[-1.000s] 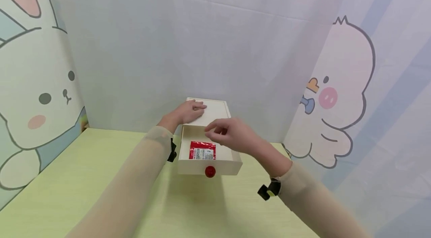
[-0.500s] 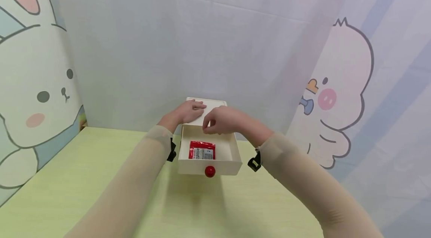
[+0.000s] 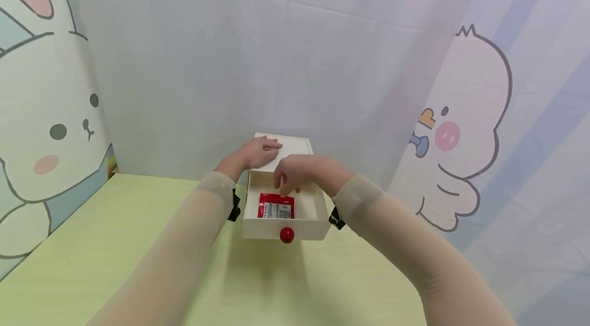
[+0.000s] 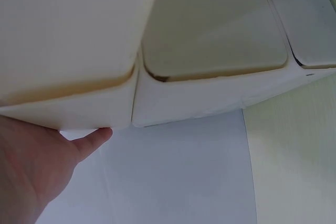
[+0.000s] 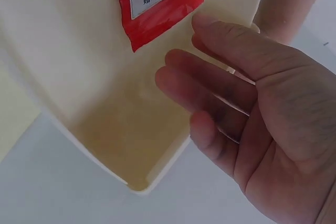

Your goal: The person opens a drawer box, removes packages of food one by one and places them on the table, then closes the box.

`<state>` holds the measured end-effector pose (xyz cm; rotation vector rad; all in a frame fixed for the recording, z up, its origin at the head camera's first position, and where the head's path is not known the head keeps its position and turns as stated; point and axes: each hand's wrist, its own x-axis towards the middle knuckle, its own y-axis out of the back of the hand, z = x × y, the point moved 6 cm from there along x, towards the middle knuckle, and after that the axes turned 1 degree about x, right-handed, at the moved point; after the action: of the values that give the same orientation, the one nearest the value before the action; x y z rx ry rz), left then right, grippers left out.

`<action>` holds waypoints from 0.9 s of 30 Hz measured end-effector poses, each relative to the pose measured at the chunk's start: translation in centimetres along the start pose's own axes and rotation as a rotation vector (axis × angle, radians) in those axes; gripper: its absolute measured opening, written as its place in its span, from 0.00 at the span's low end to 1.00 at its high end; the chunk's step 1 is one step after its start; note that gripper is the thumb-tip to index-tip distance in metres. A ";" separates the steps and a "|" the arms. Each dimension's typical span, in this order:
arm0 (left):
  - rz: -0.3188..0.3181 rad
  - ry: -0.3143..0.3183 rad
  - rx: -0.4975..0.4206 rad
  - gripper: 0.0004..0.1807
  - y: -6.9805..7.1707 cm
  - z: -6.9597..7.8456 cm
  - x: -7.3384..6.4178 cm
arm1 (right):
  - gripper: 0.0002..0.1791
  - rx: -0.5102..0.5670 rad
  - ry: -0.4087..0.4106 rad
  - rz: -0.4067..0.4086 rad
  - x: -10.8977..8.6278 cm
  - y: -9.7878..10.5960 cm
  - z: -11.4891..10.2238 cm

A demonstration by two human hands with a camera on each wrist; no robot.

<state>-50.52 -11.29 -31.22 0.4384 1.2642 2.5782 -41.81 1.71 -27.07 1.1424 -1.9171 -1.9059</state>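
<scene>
A white drawer (image 3: 258,230) with a round red knob (image 3: 287,235) stands pulled out of its white cabinet (image 3: 295,145). Inside it lies a red packet (image 3: 276,206) with a white printed label, flat on the drawer floor. My left hand (image 3: 258,153) rests on the cabinet top with fingers extended; in the left wrist view its thumb reaches along the cabinet's side. My right hand (image 3: 297,172) dips into the drawer, fingers pointing down close to the packet's far edge. In the right wrist view the fingers of that hand (image 5: 262,87) are loosely bent and hold nothing, beside the red packet (image 5: 163,14).
The cabinet stands on a light green table (image 3: 152,244) against a grey-white curtain (image 3: 221,69). Side curtains carry a cartoon rabbit (image 3: 41,110) at left and a cartoon chick (image 3: 461,136) at right. Black wrist straps sit at both cuffs.
My right hand has swung over the back of the drawer and lowered into it, fingers now turned down towards the packet. The left hand and the drawer have stayed in place.
</scene>
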 end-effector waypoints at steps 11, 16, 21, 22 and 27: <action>-0.002 0.002 -0.011 0.28 0.0 0.2 0.0 | 0.17 0.020 -0.132 -0.083 0.0 -1.5 -0.1; 0.001 0.007 -0.018 0.28 0.0 0.3 -0.1 | 0.13 -0.014 -0.133 -0.105 -0.2 -2.1 0.1; 0.008 -0.004 -0.016 0.28 0.0 0.4 0.0 | 0.03 -0.040 -0.083 -0.099 -0.1 -2.3 0.3; 0.009 -0.006 -0.015 0.28 0.0 0.3 0.0 | 0.05 -0.039 -0.079 -0.098 -0.1 -2.3 0.4; 0.012 0.000 -0.017 0.28 0.0 0.1 0.0 | 0.05 0.006 -0.091 -0.111 0.1 -2.6 0.7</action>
<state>-50.47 -11.23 -31.21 0.4441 1.2422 2.5973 -41.33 2.54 -29.58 1.2078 -1.9439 -2.0443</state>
